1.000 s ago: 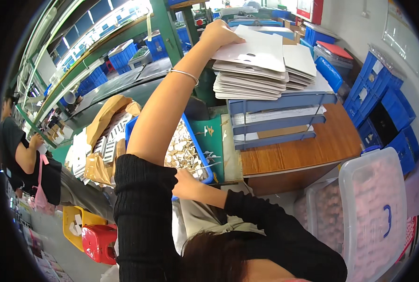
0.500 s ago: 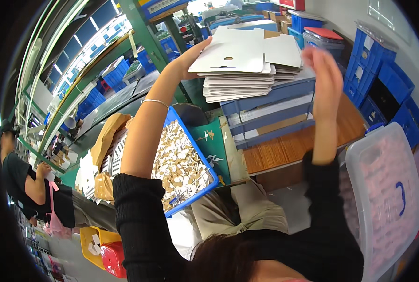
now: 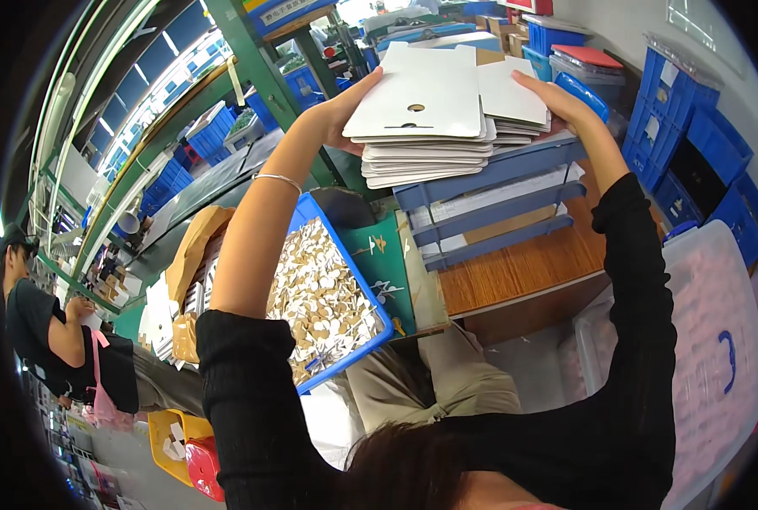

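Flat white die-cut cards [image 3: 430,157], with a round hole and a slit in the top one, lie stacked on a grey-blue tray rack [image 3: 447,180]. Against the left edge of the stack is my left hand [image 3: 345,110], its thumb along the top edge and its other fingers mostly hidden behind and below. My right hand [image 3: 556,104] grips the right edge, thumb on top of the smaller right-hand cards [image 3: 515,95]. The stack is held between both hands and appears to rest on the rack.
A blue tray [image 3: 366,297] full of small white and brown cardboard scraps sits in front on the left. The rack stands on a wooden table [image 3: 523,276]. A translucent lidded bin [image 3: 710,340] is at right, blue crates [image 3: 664,110] behind. Another person [image 3: 64,331] stands at left.
My right hand, blurred and off the stack before, has come in to the left and taken hold of the stack's right side. My left hand stays at the left edge.
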A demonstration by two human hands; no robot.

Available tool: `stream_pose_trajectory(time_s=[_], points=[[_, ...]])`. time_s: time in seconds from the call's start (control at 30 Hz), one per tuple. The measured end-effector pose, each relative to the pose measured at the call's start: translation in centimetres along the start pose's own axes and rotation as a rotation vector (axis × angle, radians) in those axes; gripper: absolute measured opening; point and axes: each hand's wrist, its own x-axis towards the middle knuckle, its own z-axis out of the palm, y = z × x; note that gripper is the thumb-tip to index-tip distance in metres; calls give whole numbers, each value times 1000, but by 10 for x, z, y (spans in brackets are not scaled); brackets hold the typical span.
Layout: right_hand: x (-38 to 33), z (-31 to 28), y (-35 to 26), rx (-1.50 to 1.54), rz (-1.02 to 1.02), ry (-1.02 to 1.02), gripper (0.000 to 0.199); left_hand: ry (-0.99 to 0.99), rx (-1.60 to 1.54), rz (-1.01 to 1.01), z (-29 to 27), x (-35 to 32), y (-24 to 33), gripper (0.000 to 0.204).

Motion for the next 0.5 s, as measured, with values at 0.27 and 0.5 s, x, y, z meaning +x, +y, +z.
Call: stream_pose_trajectory(time_s=[0.27,0.5], points=[[-18,5,-5,156,-116,64,75,27,6,-16,7,-7,13,99],[-4,-4,0,253,-247,88,71,90,-218,246,13,-43,7,94]])
